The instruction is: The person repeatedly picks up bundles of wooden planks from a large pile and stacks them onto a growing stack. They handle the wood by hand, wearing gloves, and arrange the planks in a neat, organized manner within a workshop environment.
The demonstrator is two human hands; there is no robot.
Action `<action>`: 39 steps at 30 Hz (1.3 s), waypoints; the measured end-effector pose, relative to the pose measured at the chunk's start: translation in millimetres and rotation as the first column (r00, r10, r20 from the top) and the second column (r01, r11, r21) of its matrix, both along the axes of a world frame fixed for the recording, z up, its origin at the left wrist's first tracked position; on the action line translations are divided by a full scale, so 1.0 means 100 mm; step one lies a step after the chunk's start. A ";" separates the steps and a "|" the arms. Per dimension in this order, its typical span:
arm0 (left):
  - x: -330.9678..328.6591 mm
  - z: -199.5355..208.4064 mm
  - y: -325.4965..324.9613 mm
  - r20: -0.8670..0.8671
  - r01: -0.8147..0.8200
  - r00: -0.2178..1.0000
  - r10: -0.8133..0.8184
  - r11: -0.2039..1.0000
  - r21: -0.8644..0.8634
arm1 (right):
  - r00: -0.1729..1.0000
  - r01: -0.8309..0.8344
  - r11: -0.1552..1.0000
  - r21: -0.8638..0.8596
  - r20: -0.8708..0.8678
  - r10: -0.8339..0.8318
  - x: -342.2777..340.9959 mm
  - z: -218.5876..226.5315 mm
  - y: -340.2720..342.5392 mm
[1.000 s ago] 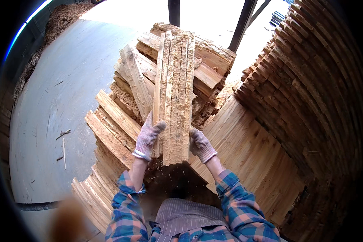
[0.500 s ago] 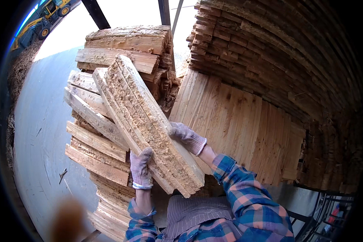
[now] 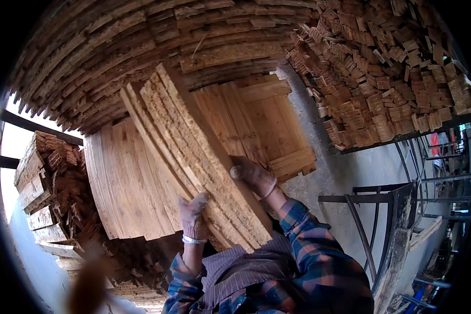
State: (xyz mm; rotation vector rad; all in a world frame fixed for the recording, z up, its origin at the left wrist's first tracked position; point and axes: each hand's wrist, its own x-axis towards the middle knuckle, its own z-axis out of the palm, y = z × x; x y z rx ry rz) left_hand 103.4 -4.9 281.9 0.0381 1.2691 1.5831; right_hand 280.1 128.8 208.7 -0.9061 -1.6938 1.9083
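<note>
A bundle of rough-edged wooden boards (image 3: pixel 193 157) is held on a slant in front of my body, its far end pointing up and left. My left hand (image 3: pixel 194 215), in a pale knit glove, grips its left side near the lower end with the thumb on top. The gloved right hand (image 3: pixel 254 177) clasps the opposite side, its fingers partly hidden behind the wood. Beneath the bundle lies a flat layer of planks (image 3: pixel 128 178) on a stack. More planks (image 3: pixel 264 120), some laid crosswise, continue to the right of it.
A tall wall of stacked boards (image 3: pixel 120 47) rises at the far side. Another pile of board ends (image 3: pixel 382 89) stands at the right, above a black metal frame (image 3: pixel 374 199). An uneven stack (image 3: pixel 47 204) is at the left. Grey floor (image 3: pixel 311 193) shows between stacks.
My view has turned right, away from the uneven stack. The board bundle has come along in both hands and is now over the flat plank layer.
</note>
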 end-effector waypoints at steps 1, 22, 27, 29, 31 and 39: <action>0.18 -0.26 0.21 -0.043 0.007 0.999 -0.009 0.999 -0.042 | 0.994 0.048 0.997 0.061 0.093 -0.054 0.17 0.13 0.20; -0.24 -1.17 0.83 -0.767 -0.246 0.260 -0.586 0.728 -0.640 | 0.924 0.354 0.805 -0.477 0.044 -0.380 1.35 -0.68 1.54; 0.21 -0.94 1.28 -0.597 -0.335 0.088 -0.797 0.541 -0.772 | 0.926 0.339 0.809 -0.481 0.019 -0.377 1.64 -0.85 1.62; 0.17 -0.93 1.23 -0.587 -0.357 0.068 -0.807 0.530 -0.770 | 0.921 0.364 0.895 -0.260 0.246 -0.303 1.75 -0.56 1.68; 0.15 -0.95 1.23 -0.587 -0.377 0.032 -0.809 0.534 -0.757 | 0.890 0.381 0.906 -0.186 0.340 -0.305 1.93 -0.47 1.81; 0.26 -0.93 1.31 -0.623 -0.339 0.063 -0.780 0.570 -0.748 | 0.828 0.373 0.926 -0.055 0.470 -0.306 1.89 -1.16 1.80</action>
